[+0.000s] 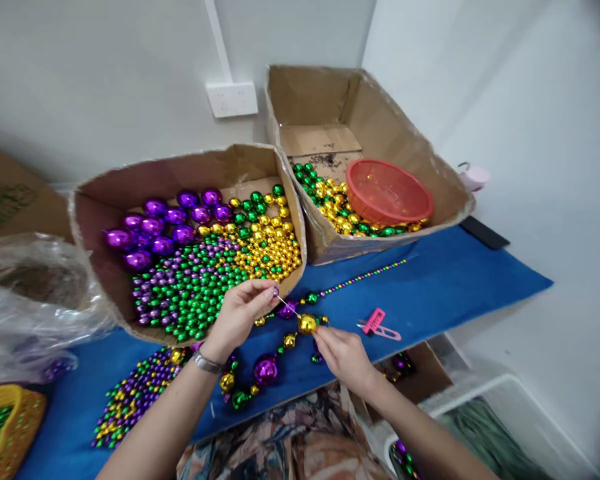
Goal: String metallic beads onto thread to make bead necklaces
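My left hand (245, 310) pinches a small purple bead (275, 292) on a thin pale string (287, 305) in front of the left cardboard box. The string runs down to a shiny gold ball bead (307, 324), which the fingertips of my right hand (343, 353) hold. Around and below my hands lies a bead necklace with a large purple ball (265, 369), a green ball (240, 400) and smaller gold balls. A strand of tiny beads (365, 275) stretches away to the upper right on the blue cloth.
The left cardboard box (87, 267) holds purple, green and gold beads. In the right box (400, 107) a red plastic bowl (390, 193) sits on beads. A pink cutter (380, 325) lies on the blue cloth (460, 273). Bead strands (135, 397) and a yellow basket (30, 427) are left.
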`<state>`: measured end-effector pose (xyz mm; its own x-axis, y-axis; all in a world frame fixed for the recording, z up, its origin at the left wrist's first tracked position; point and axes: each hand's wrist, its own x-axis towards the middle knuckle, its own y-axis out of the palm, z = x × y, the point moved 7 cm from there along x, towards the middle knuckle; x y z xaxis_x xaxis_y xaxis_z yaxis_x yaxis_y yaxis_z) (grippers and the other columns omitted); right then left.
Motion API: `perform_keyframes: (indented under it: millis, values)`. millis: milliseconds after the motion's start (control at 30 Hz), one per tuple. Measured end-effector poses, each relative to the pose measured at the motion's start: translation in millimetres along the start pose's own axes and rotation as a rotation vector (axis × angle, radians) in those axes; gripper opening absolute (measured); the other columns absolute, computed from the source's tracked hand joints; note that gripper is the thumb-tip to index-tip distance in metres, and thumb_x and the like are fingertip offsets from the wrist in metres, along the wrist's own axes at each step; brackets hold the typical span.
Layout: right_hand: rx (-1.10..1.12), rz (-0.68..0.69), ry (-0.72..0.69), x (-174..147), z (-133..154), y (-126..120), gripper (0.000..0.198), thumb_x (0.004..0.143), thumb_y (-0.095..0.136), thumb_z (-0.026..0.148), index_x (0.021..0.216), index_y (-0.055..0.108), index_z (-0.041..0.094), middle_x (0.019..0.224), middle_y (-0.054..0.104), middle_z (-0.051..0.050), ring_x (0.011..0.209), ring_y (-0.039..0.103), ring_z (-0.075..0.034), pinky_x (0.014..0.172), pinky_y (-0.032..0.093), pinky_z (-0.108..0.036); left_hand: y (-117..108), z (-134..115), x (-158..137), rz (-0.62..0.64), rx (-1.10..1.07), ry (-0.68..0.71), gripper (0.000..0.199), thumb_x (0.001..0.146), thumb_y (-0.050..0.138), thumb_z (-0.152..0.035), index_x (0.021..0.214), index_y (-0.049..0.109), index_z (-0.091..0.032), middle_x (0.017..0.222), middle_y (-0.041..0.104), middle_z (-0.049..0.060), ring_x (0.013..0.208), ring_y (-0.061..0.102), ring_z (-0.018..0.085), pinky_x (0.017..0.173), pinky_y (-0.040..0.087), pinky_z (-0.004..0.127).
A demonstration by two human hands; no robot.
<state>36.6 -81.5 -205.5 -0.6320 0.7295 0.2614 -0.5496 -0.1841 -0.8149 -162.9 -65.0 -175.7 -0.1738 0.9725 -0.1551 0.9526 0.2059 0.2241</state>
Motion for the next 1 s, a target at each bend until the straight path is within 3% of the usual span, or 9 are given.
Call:
perform_keyframes:
  millis: [133,233,433,633,733,900,1000]
  values:
    - [-0.106,-0.048,0.008,-5.6,-19.2,-13.0,0.033,0.101,0.032,0.027,0.091,0.062,0.018,0.072,0.063,-0.005,0.065,0.059,-0.016,0.063,0.042,-0.026,29.8,0.5,-5.4,0.088,0.163,0.063,0.025,0.073,0.075,-0.031,0.092,0.069,-0.017,0.082,0.070,0.003,0.071,0.063,0.012,0.067,0.053,0.023]
    - [-0.090,-0.093,0.035,-17.5,-43.8,-18.7,0.034,0.101,0.032,0.028,0.094,0.063,0.017,0.070,0.060,-0.005,0.064,0.057,-0.017,0.063,0.043,-0.027,59.9,15.3,-9.4,0.166,0.221,0.046,0.024,0.075,0.072,-0.033,0.093,0.070,-0.017,0.079,0.070,0.004,0.068,0.063,0.013,0.061,0.051,0.023]
    - [0.092,-0.178,0.159,-41.0,-75.8,-3.0,0.030,0.098,0.036,0.024,0.081,0.060,0.019,0.070,0.058,-0.004,0.065,0.057,-0.017,0.062,0.046,-0.026,100.9,51.5,-9.0,0.245,0.274,0.098,0.021,0.080,0.066,-0.033,0.093,0.071,-0.018,0.090,0.072,0.005,0.080,0.066,0.017,0.073,0.054,0.028]
    - [0.194,-0.136,0.163,-30.0,-52.8,37.3,0.023,0.095,0.041,0.017,0.081,0.061,0.020,0.079,0.063,-0.004,0.073,0.062,-0.015,0.069,0.052,-0.025,91.1,65.8,-12.5,0.248,0.429,0.262,0.019,0.085,0.060,-0.033,0.095,0.072,-0.022,0.102,0.072,0.006,0.097,0.066,0.021,0.087,0.053,0.034]
    - [0.210,-0.109,0.179,-27.4,-52.6,40.9,0.019,0.093,0.045,0.016,0.092,0.064,0.020,0.093,0.064,-0.007,0.087,0.063,-0.017,0.080,0.053,-0.028,80.5,67.7,-13.8,0.222,0.545,0.320,0.018,0.086,0.060,-0.032,0.094,0.072,-0.022,0.099,0.072,0.006,0.095,0.066,0.021,0.087,0.052,0.035]
    - [0.198,-0.081,0.241,-32.4,-63.1,5.6,0.031,0.092,0.049,0.020,0.123,0.056,0.020,0.099,0.062,-0.008,0.087,0.063,-0.018,0.080,0.053,-0.031,88.4,74.3,-13.8,0.268,0.679,0.367,0.018,0.088,0.057,-0.031,0.094,0.071,-0.022,0.097,0.072,0.006,0.092,0.065,0.019,0.086,0.050,0.034]
    - [0.275,-0.126,0.216,-26.0,-53.9,-19.6,0.031,0.094,0.049,0.026,0.124,0.056,0.022,0.095,0.063,-0.006,0.086,0.062,-0.017,0.078,0.052,-0.029,102.2,82.8,-12.9,0.361,0.712,0.333,0.015,0.087,0.057,-0.027,0.091,0.071,-0.023,0.095,0.072,0.006,0.090,0.064,0.020,0.084,0.048,0.035]
